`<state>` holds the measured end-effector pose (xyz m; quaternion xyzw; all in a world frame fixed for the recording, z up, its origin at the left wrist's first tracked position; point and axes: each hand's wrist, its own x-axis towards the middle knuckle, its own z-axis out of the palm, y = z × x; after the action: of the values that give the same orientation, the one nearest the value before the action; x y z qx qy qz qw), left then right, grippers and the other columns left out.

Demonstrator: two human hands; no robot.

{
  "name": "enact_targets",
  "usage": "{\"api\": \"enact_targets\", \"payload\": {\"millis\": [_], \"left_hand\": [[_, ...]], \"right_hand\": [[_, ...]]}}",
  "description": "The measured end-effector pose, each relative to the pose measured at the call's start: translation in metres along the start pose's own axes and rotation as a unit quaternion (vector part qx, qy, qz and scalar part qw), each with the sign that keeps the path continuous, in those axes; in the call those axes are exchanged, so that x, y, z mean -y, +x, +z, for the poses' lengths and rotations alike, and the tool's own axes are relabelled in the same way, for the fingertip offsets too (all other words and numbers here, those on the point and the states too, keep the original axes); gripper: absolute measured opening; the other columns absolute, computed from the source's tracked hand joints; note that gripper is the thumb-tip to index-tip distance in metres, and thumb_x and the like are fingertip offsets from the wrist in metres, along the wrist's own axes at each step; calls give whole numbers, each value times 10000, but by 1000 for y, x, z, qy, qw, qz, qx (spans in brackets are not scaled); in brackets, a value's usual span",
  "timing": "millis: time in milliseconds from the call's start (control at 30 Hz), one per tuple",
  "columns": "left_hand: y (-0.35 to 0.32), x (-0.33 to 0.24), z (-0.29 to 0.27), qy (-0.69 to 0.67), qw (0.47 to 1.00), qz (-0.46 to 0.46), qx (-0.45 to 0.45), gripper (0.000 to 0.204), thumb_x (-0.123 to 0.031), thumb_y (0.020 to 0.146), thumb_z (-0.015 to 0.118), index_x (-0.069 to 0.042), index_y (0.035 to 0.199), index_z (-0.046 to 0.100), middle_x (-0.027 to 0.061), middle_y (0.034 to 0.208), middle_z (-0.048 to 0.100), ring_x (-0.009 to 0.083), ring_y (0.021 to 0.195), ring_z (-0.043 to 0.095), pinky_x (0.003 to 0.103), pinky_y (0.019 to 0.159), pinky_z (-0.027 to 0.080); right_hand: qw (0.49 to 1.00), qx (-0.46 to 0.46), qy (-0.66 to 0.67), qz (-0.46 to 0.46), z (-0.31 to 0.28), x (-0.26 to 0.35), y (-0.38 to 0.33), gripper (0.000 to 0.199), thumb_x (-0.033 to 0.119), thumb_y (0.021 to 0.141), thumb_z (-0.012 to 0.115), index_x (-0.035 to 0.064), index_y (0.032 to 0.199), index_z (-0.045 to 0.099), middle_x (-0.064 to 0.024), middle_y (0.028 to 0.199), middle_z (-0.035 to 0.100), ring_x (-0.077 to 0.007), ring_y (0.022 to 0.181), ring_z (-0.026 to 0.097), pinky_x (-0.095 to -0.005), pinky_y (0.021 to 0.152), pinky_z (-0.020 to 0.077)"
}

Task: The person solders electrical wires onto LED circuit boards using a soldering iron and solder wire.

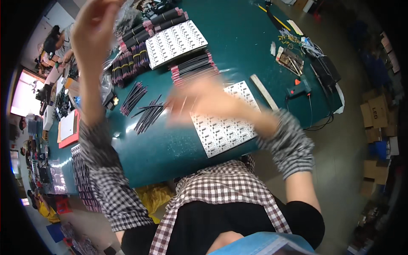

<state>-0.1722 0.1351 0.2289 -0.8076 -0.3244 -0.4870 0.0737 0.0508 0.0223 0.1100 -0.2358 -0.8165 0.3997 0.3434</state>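
My left hand [94,27] is raised high at the upper left, over the far side of the green table. Its fingers are cut off by the upper edge and blurred, so what they hold, if anything, does not show. My right hand [204,100] is smeared by motion above the near white circuit panel [225,127], hiding its upper left part. Left of that hand lies a loose pile of thin dark wires [149,115], with a second small bunch of wires [133,98] beyond it. Just past the hand is a row of black-and-pink wire bundles [193,68].
A stack of white panels [177,42] rests farther back, beside banded wire bundles [129,63]. A pale strip [264,92] lies right of the near panel. At the table's right are a glue gun [299,88] and a small tray [290,60]. Cardboard boxes [376,111] stand beyond.
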Motion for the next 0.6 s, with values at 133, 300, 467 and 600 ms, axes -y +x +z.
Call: {"api": "enact_targets", "payload": {"millis": [133,300,467,600], "left_hand": [[-120,-195,83,-367,904,131,173,319,-269,894,621,-40,1115,591,101,892,546,218,665,589,311,503,481],[-123,-264,170,-355,925,94,-97,411,-197,714,688,-40,1088,619,87,854,499,191,662,525,258,442,386],[-104,-271,172,-237,960,148,-8,213,-119,695,627,18,859,622,87,775,520,193,670,562,295,497,446],[-85,-259,191,-209,977,46,19,132,-140,704,622,-22,757,591,99,749,557,220,675,596,332,550,496]], "right_hand": [[930,-327,107,130,-113,-70,44,223,244,884,633,31,924,686,-70,767,678,-139,612,616,-272,565,495],[846,-478,116,204,-310,-230,-6,249,199,916,665,1,1065,681,-87,946,706,-158,775,695,-260,712,581],[842,-478,-51,247,-291,-214,-2,217,172,891,679,23,1046,703,-88,906,723,-135,749,709,-231,602,585],[872,-330,-276,234,-262,-219,32,262,292,917,621,86,1041,724,-37,903,740,-112,736,710,-252,664,566]]}}
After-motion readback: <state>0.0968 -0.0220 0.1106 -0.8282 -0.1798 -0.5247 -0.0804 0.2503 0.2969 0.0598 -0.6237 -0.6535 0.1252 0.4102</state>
